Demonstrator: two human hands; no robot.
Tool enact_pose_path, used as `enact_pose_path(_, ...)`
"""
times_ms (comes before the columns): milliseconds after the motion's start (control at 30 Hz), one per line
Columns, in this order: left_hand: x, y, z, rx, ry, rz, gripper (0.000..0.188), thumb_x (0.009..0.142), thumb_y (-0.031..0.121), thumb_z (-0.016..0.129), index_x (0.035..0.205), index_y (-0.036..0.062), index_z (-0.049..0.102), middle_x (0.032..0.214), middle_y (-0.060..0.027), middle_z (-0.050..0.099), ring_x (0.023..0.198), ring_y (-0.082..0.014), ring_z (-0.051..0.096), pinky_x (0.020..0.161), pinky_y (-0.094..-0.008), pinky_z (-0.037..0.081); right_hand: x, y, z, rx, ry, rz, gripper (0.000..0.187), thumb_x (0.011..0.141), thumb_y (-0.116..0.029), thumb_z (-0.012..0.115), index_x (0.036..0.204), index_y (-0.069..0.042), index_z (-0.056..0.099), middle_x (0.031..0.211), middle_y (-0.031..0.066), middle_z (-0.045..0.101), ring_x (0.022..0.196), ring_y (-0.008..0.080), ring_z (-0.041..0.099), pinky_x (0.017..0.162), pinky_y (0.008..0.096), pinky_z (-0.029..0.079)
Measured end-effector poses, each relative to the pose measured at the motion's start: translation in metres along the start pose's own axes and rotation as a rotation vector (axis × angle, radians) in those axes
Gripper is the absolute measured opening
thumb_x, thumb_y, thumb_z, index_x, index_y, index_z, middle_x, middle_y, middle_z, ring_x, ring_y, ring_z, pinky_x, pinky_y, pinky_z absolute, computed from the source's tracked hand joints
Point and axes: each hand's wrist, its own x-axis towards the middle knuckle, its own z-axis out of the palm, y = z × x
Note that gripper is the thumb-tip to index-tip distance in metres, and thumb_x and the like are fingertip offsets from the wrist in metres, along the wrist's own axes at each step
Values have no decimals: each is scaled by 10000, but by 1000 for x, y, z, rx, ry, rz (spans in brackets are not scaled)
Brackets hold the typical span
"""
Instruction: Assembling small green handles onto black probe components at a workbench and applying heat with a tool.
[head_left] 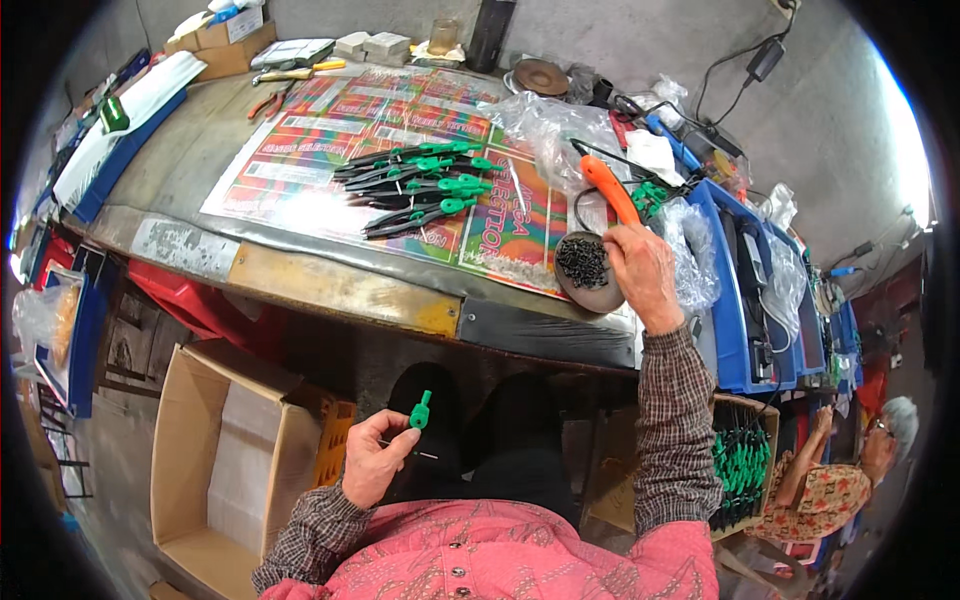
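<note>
Grip and reach at a surface: the left hand was clamped on the lower end of a green piece above the lap; the right hand was at a dish of small black parts near the front edge; whether it gripped one could not be told; a nudge there might have tipped the dish and scattered the parts; a loosened pinch might have dropped the green piece.
</note>
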Motion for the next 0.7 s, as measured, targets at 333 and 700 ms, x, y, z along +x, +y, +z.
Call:
enact_pose_path(333, 9, 23, -3, -39, 5, 19, 107, 866, 85, 651, 906, -14, 641, 694, 27, 586, 533, -10, 464, 483, -176, 359, 60, 77, 40, -249, -31, 52, 303, 808, -163, 658, 1062, -26, 566, 944, 180, 593, 899, 373, 590, 788, 454, 471)
enact_pose_path(700, 24, 70, -5, 137, -15, -82, 97, 821, 32, 658, 885, -25, 611, 721, -10, 578, 557, -37, 512, 474, -194, 372, 75, 101, 74, -313, -168, 206, 360, 784, -299, 695, 970, -15, 575, 855, 209, 668, 811, 382, 661, 716, 476, 522)
